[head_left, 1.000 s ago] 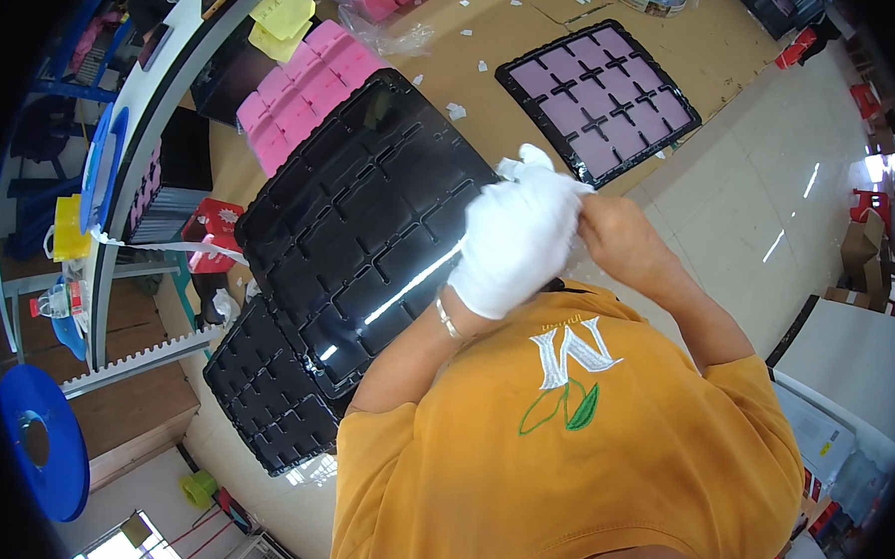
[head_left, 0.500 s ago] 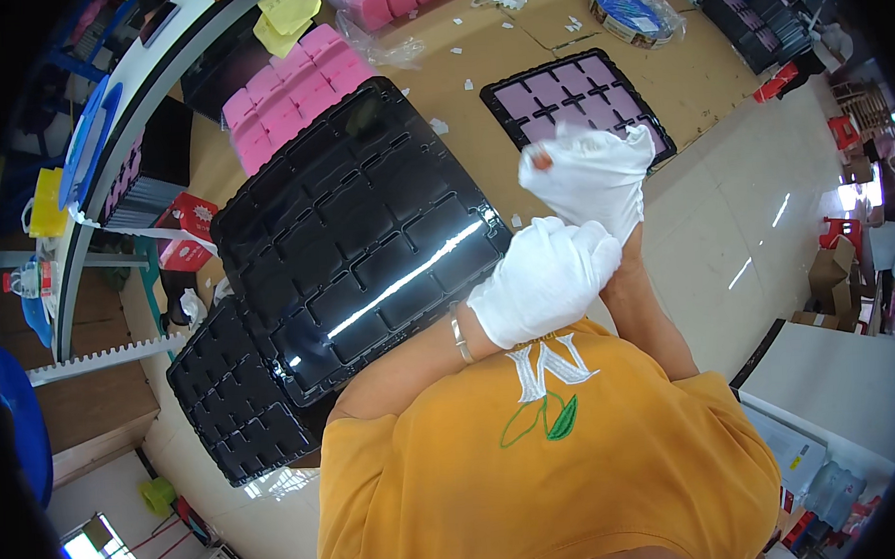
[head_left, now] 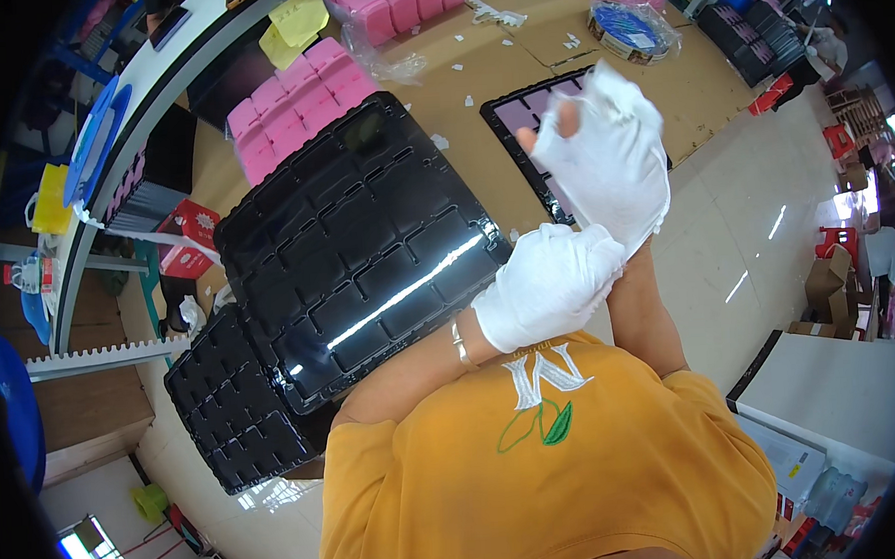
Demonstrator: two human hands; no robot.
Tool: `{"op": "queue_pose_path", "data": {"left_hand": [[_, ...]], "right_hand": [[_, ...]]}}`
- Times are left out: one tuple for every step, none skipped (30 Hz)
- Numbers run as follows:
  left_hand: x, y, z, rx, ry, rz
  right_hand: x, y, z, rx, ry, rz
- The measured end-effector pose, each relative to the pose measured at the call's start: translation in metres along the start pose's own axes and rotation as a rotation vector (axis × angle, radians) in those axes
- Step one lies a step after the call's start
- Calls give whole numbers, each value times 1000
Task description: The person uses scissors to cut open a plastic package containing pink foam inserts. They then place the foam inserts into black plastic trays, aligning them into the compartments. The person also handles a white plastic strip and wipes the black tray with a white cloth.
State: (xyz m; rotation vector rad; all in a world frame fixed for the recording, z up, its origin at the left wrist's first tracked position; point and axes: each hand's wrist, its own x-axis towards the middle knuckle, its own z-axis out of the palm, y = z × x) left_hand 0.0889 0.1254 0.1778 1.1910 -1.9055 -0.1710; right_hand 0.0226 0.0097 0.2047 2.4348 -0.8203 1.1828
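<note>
My left hand [head_left: 548, 283], in a white glove, is closed on the cuff at my right wrist. The white glove [head_left: 615, 172] covers most of my right hand [head_left: 601, 138], with bare fingertips or thumb showing at its left side. That hand is raised with its fingers apart and blurred, and it holds nothing. Behind it lies a black tray [head_left: 519, 144] with purple-pink compartments, partly hidden by the hand. To the left stands a stack of glossy black moulded trays [head_left: 365, 223], its near edge by my left forearm.
Smaller black trays [head_left: 238, 404] sit lower left. Pink moulded pieces [head_left: 295, 106] and yellow sheets [head_left: 294, 28] lie behind the stack on the brown tabletop [head_left: 458, 69]. A blue tape roll [head_left: 631, 32] in plastic rests far right. A red box [head_left: 188, 236] stands left of the stack.
My right hand has risen and its fingers have spread, pushed further into the glove. My left hand keeps its grip at the right wrist. More of the tray behind is covered.
</note>
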Motion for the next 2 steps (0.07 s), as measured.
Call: {"op": "queue_pose_path", "data": {"left_hand": [[1,2,-2,-14,13,-7],[2,5,-4,-25,25,-15]], "right_hand": [[3,-2,-1,-11,-4,17],[7,-4,-2,-20,-9,34]]}}
